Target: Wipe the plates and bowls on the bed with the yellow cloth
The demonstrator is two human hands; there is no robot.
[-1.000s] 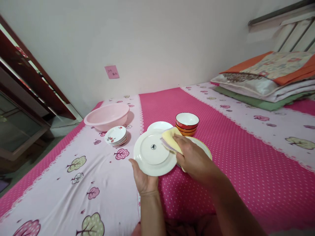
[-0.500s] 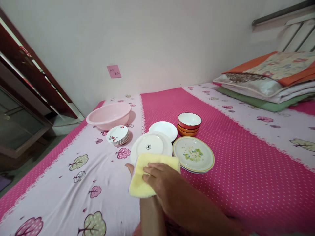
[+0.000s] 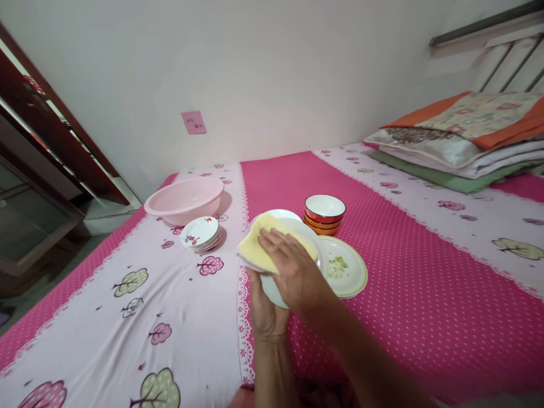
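Right hand (image 3: 291,263) lay palm-down on the yellow cloth (image 3: 254,250), fingers extended — thumb hidden, couldn't tell if it pinched. White plate (image 3: 274,292) sat under that hand and cloth; left hand (image 3: 268,310) gripped it from below, fingertips out of sight. Patterned plate (image 3: 351,269) just right of the right hand, bowl stack (image 3: 325,215) beyond; small dishes (image 3: 200,233) left of both hands, pink basin (image 3: 185,201) farther out.

Beyond the held plate (image 3: 275,291), bowls (image 3: 324,218) obstruct; rightward, bedsheet (image 3: 425,277) lies open.
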